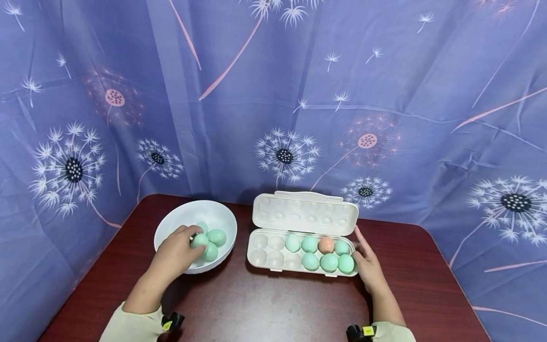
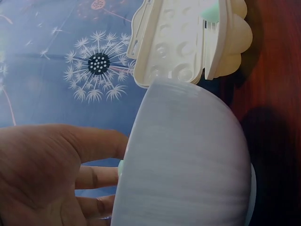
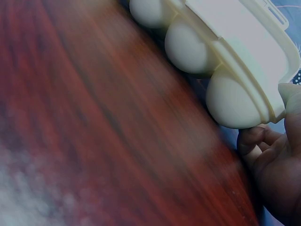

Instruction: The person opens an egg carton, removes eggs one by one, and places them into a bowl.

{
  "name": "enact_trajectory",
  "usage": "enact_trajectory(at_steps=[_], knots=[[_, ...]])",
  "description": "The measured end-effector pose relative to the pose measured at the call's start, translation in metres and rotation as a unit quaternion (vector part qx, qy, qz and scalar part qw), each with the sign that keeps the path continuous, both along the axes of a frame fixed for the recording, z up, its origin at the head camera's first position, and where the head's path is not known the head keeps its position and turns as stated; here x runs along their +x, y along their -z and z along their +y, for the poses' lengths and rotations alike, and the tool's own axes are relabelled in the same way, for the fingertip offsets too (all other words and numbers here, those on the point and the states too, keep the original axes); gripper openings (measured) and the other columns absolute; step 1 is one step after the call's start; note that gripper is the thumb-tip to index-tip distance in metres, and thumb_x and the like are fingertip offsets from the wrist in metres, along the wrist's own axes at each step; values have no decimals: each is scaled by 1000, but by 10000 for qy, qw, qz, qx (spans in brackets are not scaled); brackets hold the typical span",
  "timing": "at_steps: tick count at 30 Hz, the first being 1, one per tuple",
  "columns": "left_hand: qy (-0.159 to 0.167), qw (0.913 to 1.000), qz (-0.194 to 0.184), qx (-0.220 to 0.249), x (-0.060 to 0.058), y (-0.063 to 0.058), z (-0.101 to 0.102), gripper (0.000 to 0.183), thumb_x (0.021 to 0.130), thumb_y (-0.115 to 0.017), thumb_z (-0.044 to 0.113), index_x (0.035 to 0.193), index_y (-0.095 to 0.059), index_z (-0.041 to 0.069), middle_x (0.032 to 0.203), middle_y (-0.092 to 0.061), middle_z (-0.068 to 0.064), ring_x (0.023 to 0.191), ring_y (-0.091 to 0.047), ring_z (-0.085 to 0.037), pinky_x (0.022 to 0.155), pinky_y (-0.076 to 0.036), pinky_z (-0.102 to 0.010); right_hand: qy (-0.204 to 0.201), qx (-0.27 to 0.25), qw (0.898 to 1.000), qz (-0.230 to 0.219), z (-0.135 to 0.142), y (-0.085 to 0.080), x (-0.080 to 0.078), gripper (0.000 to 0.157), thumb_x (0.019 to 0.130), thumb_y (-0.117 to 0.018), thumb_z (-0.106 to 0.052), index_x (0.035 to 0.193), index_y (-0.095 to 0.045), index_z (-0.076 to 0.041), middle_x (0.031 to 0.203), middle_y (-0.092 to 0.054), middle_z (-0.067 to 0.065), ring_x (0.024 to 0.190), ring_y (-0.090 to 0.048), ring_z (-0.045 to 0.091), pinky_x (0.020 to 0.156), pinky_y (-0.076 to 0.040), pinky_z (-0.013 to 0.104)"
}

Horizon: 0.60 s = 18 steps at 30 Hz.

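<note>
In the head view, my left hand point(image 1: 177, 251) reaches over the near-left rim of a white bowl point(image 1: 168, 223). Thumb and fingers hold a pale green egg point(image 1: 200, 241) there. Other green eggs point(image 1: 217, 237) lie in the bowl around it. Seen from the left wrist, the bowl's outer wall point(image 2: 183, 155) hides most of the fingertips. An open cream egg carton point(image 1: 275, 270) stands to the right, with several green eggs point(image 1: 329, 262) and one brown egg point(image 1: 326, 244) in its right part. My right hand point(image 1: 369, 268) grips the carton's right end, thumb at the rim point(image 3: 277, 113).
The carton's raised lid point(image 1: 305, 213) leans back near a blue dandelion-print curtain point(image 1: 231, 118). Dark red wooden table point(image 1: 265, 304) lies under everything. Cups at the carton's left end point(image 1: 259, 257) hold no eggs. Dark wrist cameras point(image 1: 173, 322) sit at both sleeves.
</note>
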<state>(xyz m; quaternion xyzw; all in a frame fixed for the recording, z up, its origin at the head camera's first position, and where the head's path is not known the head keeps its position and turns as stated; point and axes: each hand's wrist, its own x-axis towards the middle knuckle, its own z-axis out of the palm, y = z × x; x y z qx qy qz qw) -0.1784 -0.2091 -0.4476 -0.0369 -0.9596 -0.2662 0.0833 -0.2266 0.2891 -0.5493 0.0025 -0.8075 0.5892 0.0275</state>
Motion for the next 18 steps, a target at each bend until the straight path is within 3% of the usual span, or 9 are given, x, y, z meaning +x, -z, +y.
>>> enact_trajectory(at_steps=[18], knots=[[85, 9986, -463, -246, 3, -1, -3, 39, 79, -74, 19, 113, -70, 2, 97, -68, -15, 80, -64, -26, 76, -52, -48, 5, 34, 10000, 33, 0, 0, -1, 74, 101, -40, 4, 163, -18, -30, 122, -59, 12, 98, -57, 1, 78, -51, 21]])
